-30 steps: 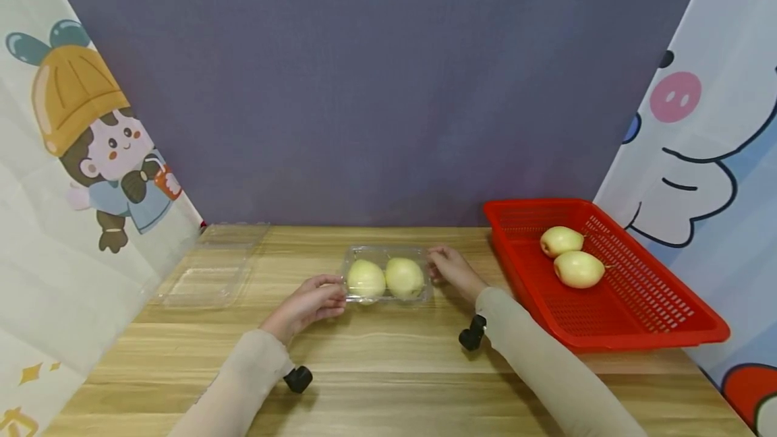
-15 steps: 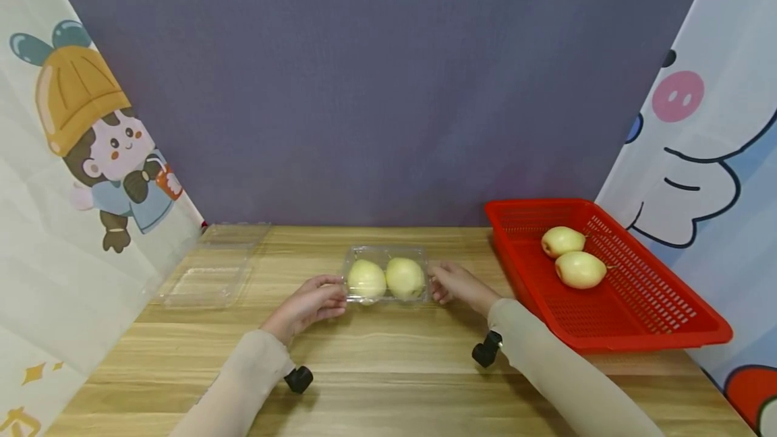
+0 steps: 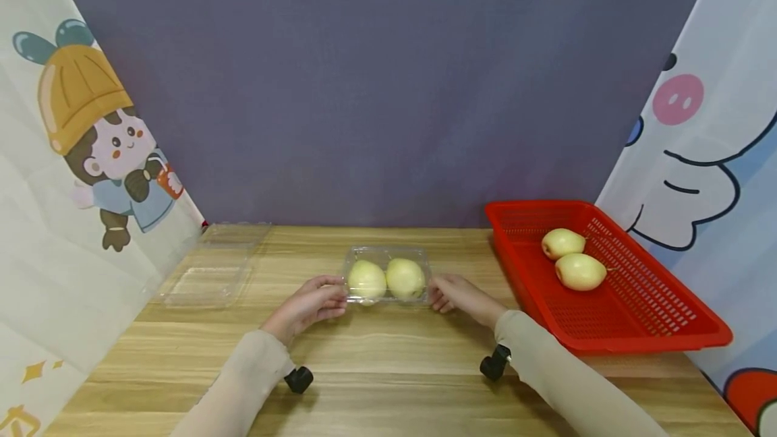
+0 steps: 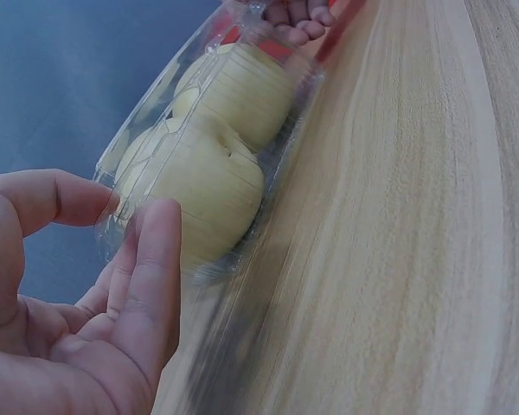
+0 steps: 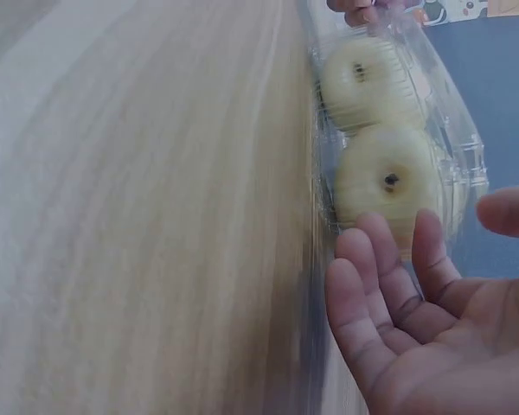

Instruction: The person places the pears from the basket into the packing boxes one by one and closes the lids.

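Observation:
A clear plastic clamshell box (image 3: 388, 253) stands mid-table with its lid down over pale yellow pears (image 3: 367, 280). My left hand (image 3: 306, 305) pinches its left end between thumb and fingers, as the left wrist view shows with the hand (image 4: 86, 320) close up. At the opposite end is my right hand (image 3: 464, 297), near the front right corner. In the right wrist view that hand (image 5: 441, 324) has loosely bent fingers beside the box end, thumb apart from them. Whether its fingertips touch the plastic is hard to tell.
To the right, a red perforated basket (image 3: 528, 302) holds two more pears (image 3: 580, 272). Another clear plastic box (image 3: 209, 282) lies on the left of the wooden table (image 3: 388, 369). A dark grey cloth (image 3: 388, 86) hangs behind, with printed panels at both sides.
My right hand has slid from the rear right corner of the box toward its front right corner. The left hand and the box have stayed in place.

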